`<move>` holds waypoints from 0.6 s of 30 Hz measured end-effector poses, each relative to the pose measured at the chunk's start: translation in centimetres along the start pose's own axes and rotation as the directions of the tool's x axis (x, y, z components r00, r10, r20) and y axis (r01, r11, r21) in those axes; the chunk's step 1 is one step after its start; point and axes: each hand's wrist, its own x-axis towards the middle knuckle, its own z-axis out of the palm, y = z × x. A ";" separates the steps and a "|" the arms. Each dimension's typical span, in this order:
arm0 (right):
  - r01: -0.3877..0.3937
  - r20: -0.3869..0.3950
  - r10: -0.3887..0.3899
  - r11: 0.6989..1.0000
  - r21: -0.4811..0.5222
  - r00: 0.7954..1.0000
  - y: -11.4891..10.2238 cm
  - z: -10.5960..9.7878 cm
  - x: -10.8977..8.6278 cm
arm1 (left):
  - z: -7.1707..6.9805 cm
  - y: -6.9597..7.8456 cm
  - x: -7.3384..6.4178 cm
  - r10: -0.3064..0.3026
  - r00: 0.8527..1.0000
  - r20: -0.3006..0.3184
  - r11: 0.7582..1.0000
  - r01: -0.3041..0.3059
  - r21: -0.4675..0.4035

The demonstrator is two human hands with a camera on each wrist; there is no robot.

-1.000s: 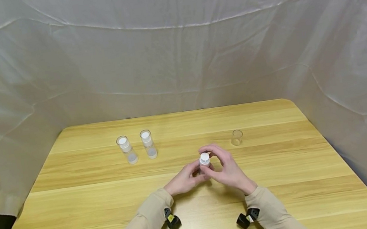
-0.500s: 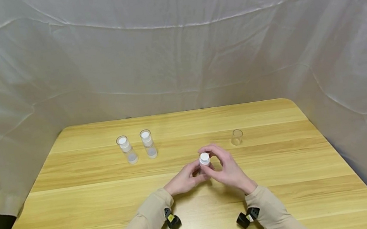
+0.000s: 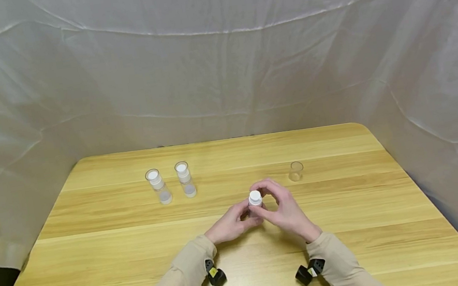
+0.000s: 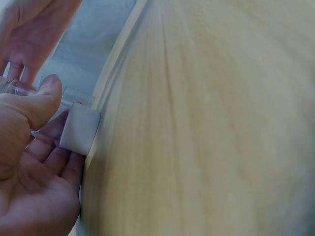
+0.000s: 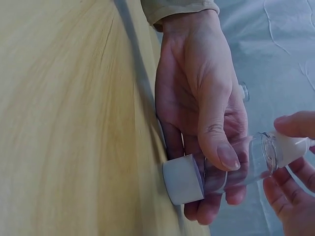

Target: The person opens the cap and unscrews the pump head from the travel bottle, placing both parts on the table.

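A clear pump bottle (image 3: 255, 199) with a white top and a white base stands upright between the two hands. My left hand (image 3: 229, 224) grips its clear body low down, and the thumb (image 5: 215, 132) lies across the clear wall in the right wrist view. The white base (image 4: 81, 129) juts below those fingers, close over the table. My right hand (image 3: 286, 210) pinches the white upper part (image 5: 290, 147) between thumb and fingers. To the right, a clear cap (image 3: 296, 171) stands by itself on the table.
Two similar bottles, the outer one (image 3: 159, 187) and the inner one (image 3: 186, 180), stand at the back left with clear caps over their white tops. The wooden table (image 3: 96, 259) is bounded by a grey-white cloth (image 3: 219, 76) behind and at the sides.
The fingers of the right hand have shifted slightly at the bottle's white top. The left hand, the bottle and the other things stay in place.
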 end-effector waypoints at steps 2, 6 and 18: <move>0.011 0.013 -0.011 1.000 0.018 1.000 0.1 0.0 0.0 | 0.0 0.0 0.0 -0.003 1.000 -0.002 1.000 0.003 0.001; 0.028 0.036 -0.028 0.999 0.020 0.999 0.1 0.0 -0.1 | 0.0 0.0 0.0 -0.003 1.000 -0.003 1.000 0.003 0.001; -0.013 0.007 0.013 0.999 0.033 1.000 0.0 0.0 -0.2 | 0.2 0.0 0.1 0.000 1.000 0.001 1.000 0.000 -0.002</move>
